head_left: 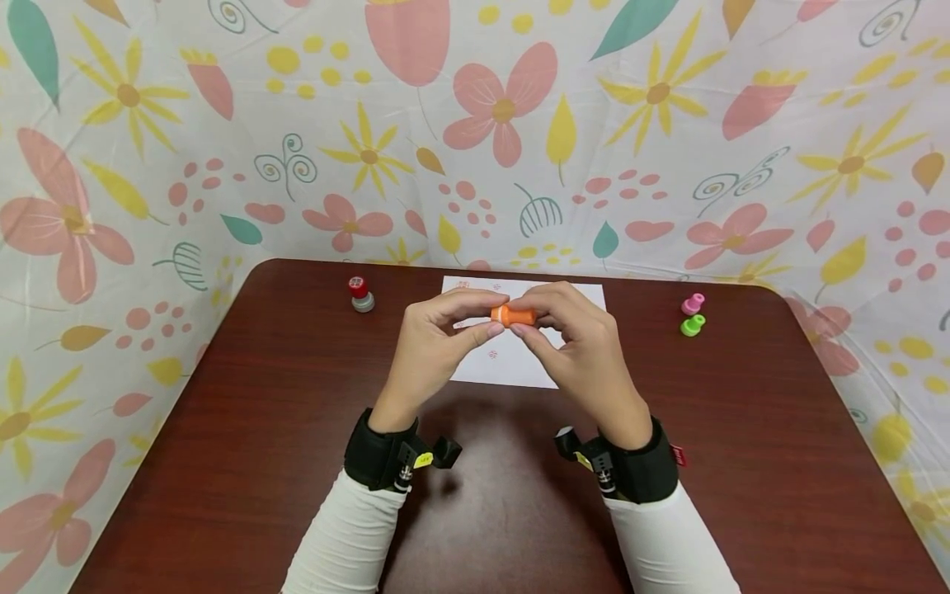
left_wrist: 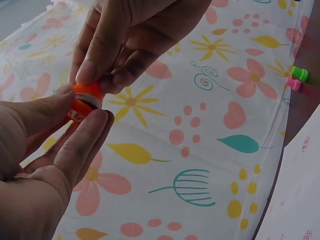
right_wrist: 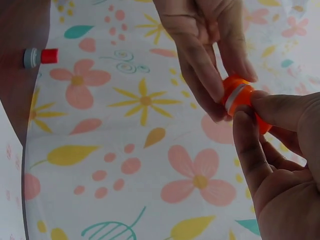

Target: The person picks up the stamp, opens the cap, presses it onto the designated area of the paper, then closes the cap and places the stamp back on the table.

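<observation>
Both hands meet over the paper [head_left: 512, 373], holding a small orange stamp [head_left: 519, 317] between them. My left hand [head_left: 436, 340] pinches the end with the white band, thumb below and fingers above. The handle end is in the thumb and fingers of my right hand [head_left: 582, 342]. In the left wrist view the orange stamp [left_wrist: 90, 96] shows a pale band and some markings near the left fingertips. From the right wrist, the pale band on the orange stamp [right_wrist: 237, 97] lies between the two hands' fingers. Fingertips cover part of it.
Small red prints mark the paper. At the back left of the brown table [head_left: 260, 429] stands a red and grey stamp [head_left: 359, 294]. A pink stamp [head_left: 693, 304] and a green stamp [head_left: 693, 326] sit at the back right. A patterned cloth [head_left: 416, 181] hangs behind.
</observation>
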Available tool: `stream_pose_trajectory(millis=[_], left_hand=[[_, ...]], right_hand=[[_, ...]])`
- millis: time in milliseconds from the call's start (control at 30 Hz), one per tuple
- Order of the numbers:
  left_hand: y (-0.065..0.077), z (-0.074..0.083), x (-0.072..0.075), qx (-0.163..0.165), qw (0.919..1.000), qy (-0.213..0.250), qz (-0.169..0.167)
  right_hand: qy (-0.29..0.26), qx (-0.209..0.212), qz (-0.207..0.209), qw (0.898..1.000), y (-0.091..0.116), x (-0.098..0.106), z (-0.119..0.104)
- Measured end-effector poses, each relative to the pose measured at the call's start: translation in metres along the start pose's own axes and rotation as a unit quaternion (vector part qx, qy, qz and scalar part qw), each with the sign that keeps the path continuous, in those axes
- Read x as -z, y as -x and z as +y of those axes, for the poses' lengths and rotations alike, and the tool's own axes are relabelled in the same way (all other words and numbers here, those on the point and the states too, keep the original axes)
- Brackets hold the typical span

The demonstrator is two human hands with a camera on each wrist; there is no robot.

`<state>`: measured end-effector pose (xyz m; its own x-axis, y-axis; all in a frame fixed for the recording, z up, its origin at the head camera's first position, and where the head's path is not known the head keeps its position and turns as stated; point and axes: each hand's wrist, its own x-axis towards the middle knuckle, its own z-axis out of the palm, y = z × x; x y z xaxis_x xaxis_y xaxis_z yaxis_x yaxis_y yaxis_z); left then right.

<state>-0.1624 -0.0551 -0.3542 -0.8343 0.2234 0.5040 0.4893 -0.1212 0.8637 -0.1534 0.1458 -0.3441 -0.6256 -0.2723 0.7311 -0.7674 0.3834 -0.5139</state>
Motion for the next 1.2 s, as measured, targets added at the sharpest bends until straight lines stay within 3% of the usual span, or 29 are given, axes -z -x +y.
stream_pose_trajectory(millis=[300,600,867,1200], left_hand=[[0.0,0.0,-0.005,-0.004,0.9996,0.018,0.023],[0.002,-0.001,-0.012,0.001,0.9962,0.056,0.067],[0.0,0.001,-0.003,0.0,0.9976,0.062,0.032],[0.005,0.004,-0.014,0.009,0.9961,0.061,0.063]], right_hand=[[-0.03,-0.02,0.018,0.999,0.001,-0.007,-0.004],[-0.075,-0.038,0.065,0.994,0.001,-0.014,-0.007],[-0.095,-0.018,0.04,0.995,-0.001,-0.008,-0.009],[-0.084,-0.028,0.062,0.994,0.002,-0.012,-0.008]])
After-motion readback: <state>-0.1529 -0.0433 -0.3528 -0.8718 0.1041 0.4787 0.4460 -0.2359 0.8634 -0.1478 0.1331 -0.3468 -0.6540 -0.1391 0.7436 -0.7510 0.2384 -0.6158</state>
